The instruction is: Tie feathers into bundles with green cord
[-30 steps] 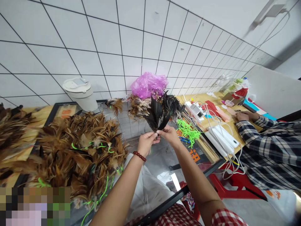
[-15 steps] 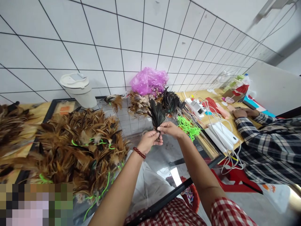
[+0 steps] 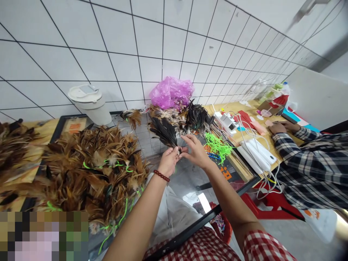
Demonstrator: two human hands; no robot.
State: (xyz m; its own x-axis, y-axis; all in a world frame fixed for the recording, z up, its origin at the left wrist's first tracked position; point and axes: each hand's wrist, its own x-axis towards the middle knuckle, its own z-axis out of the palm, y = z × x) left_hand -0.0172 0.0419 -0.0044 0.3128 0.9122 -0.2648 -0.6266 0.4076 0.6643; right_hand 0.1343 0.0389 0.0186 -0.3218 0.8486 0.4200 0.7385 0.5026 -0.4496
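Note:
My left hand (image 3: pixel 168 162) is closed round the quill end of a small bunch of black feathers (image 3: pixel 164 132), which leans up and to the left. My right hand (image 3: pixel 195 149) is right beside it, thumb and forefinger pinching at the same quill end while the other fingers spread. A red bead bracelet sits on my left wrist. Both hands hover over a glass-topped table (image 3: pixel 190 181). Behind them lie a pile of dark feathers (image 3: pixel 198 117) and a bundle of neon green cord (image 3: pixel 217 145).
A large heap of brown feathers (image 3: pixel 92 170) tied with green cord fills the left. A white lidded tub (image 3: pixel 91 103) and a pink plastic bag (image 3: pixel 171 92) stand by the tiled wall. At right, another person's plaid sleeve (image 3: pixel 307 163) rests near white power strips (image 3: pixel 258 154).
The black feather bunch has tipped from upright to leaning left. Both hands moved slightly left and my right hand's fingers have spread.

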